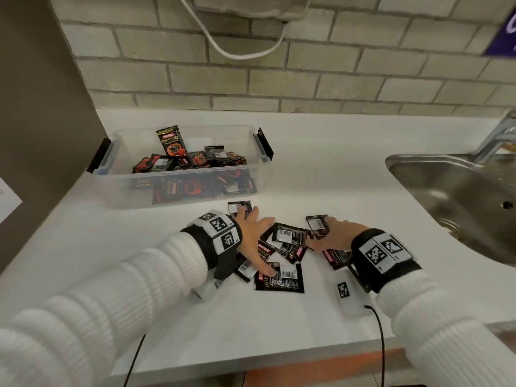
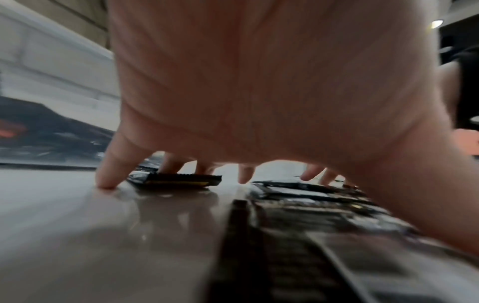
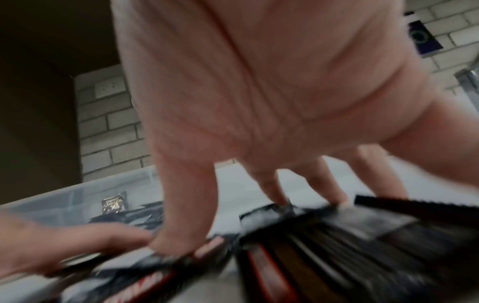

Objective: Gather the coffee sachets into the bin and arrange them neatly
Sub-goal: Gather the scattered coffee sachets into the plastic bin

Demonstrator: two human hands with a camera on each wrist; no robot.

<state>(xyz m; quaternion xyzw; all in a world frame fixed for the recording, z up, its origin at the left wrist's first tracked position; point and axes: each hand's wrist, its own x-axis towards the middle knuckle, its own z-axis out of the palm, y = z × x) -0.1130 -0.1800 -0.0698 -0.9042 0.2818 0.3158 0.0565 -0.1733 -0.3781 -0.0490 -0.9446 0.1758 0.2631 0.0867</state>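
Note:
A clear plastic bin (image 1: 117, 188) stands at the back left of the white counter (image 1: 321, 169), with several black-and-orange coffee sachets (image 1: 192, 160) heaped inside and one leaning upright. More loose sachets (image 1: 287, 238) lie scattered in front of it. My left hand (image 1: 258, 241) lies spread over them, fingers straight, its thumb on a sachet (image 1: 282, 277). In the left wrist view its fingertips (image 2: 106, 180) touch the counter and a sachet (image 2: 178, 180). My right hand (image 1: 324, 233) arches over the right of the pile, fingertips pressing a sachet (image 1: 317, 224); its thumb (image 3: 178, 239) presses another.
A steel sink (image 1: 405, 163) with a tap (image 1: 499, 135) is set into the counter on the right. A brown panel (image 1: 42, 107) borders the left, a brick wall (image 1: 279, 79) the back. A small white tagged block (image 1: 346, 294) with a black cable lies near my right wrist.

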